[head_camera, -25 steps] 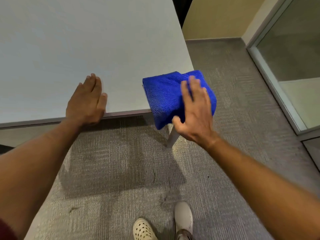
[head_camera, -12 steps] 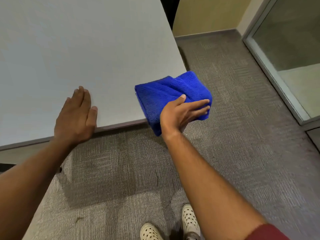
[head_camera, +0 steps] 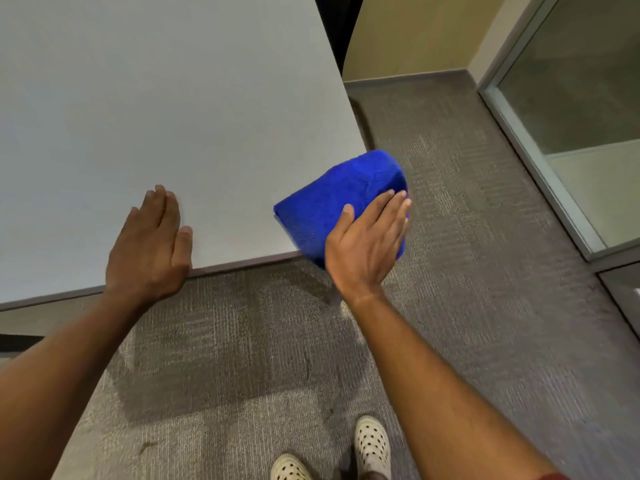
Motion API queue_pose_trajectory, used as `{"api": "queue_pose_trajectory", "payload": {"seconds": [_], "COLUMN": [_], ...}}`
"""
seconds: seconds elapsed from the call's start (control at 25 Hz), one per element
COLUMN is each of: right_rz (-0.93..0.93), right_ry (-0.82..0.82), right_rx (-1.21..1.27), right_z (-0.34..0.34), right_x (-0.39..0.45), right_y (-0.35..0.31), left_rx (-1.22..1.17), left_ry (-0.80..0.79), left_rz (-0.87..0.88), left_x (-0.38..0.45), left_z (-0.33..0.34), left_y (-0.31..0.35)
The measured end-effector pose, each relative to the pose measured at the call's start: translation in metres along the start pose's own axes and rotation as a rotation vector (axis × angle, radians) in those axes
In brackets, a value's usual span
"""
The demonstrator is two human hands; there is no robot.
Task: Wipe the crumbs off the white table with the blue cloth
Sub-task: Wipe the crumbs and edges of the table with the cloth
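The folded blue cloth [head_camera: 332,199] lies over the near right corner of the white table [head_camera: 166,109], part of it past the edge. My right hand [head_camera: 367,240] presses flat on the cloth's near right side, fingers together and pointing up-right, holding it. My left hand [head_camera: 149,247] rests flat on the table at its near edge, fingers together, well left of the cloth. I see no crumbs on the tabletop; they may be too small to tell.
Grey carpet [head_camera: 467,237] lies under and right of the table. A glass partition with a metal frame [head_camera: 540,161] runs along the right. A beige wall [head_camera: 415,32] is at the back. My two white shoes [head_camera: 372,441] show at the bottom.
My right hand turned from gripping the cloth's near edge to lying flat on top of it, and the cloth bunched and shifted a little right off the corner. My left hand stayed put.
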State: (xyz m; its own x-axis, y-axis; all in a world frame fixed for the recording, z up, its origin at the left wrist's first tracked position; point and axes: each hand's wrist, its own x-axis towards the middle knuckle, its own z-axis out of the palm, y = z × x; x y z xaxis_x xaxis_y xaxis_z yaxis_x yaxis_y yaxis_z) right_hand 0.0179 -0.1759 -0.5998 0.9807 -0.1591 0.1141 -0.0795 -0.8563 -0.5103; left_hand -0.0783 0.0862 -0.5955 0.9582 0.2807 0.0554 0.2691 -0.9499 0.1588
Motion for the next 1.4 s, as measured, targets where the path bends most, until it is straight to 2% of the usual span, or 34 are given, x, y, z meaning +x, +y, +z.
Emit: {"api": "queue_pose_trajectory", "payload": {"seconds": [0.12, 0.4, 0.48, 0.6, 0.68, 1.0, 1.24, 1.4], "right_rz": [-0.05, 0.117, 0.049, -0.169, -0.23, -0.189, -0.097, -0.086], "right_ry": [-0.033, -0.205, -0.221, -0.206, -0.211, -0.361, -0.374, -0.396], "right_rx": [-0.088, 0.01, -0.01, -0.151, -0.223, -0.101, -0.073, -0.036], "right_z": [-0.002, -0.012, -0.014, -0.017, -0.017, 0.009, 0.031, 0.03], "right_x": [-0.002, 0.071, 0.066, 0.025, 0.02, 0.104, 0.171, 0.175], "right_y": [-0.003, -0.002, -0.001, 0.008, 0.011, -0.027, -0.055, -0.057], "left_rx": [-0.003, -0.003, -0.005, -0.003, 0.001, -0.012, 0.002, 0.013], "left_ry": [-0.02, -0.038, -0.04, -0.037, -0.04, -0.061, -0.057, -0.047], "left_rz": [-0.022, -0.042, -0.048, -0.058, -0.057, -0.091, -0.107, -0.101], "left_x": [0.0, 0.0, 0.0, -0.001, -0.001, -0.002, -0.001, -0.002], "left_z": [-0.001, -0.001, -0.002, -0.002, -0.001, -0.005, -0.003, -0.002], "left_y": [0.0, 0.001, 0.002, 0.003, 0.003, 0.006, 0.006, 0.005]}}
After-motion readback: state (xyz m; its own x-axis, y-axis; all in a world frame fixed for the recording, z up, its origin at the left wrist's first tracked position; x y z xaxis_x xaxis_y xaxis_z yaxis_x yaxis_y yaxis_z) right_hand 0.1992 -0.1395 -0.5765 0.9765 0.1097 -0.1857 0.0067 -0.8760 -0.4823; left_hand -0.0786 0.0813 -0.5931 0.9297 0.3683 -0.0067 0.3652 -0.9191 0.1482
